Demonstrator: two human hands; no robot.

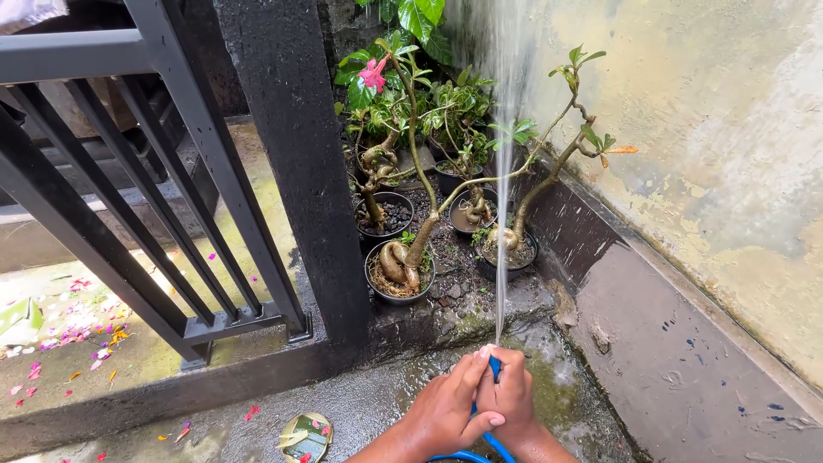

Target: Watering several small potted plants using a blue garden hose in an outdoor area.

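The left hand [446, 410] and the right hand [512, 399] are pressed together side by side at the bottom of the view, both closed around the end of a blue hose [495, 369]. The hose tip is pinched between the fingers of the two hands, and its blue length is seen curving away below the wrists. From the tip a thin water jet [504, 171] is thrown straight up, fanning out as it rises in front of the stained wall [729, 129].

Just beyond the hands, wet concrete ground [377, 403] is seen, and behind it a cluster of black pots [399, 276] with thick-stemmed potted plants [411, 137] is set in the corner between a dark pillar [300, 154] and the wall. A pink flower [374, 75] is carried on one plant. To the left a black metal railing [137, 171] is seen, with scattered petals [69, 334] beyond it. A small round offering tray [306, 437] lies on the ground near the left forearm.
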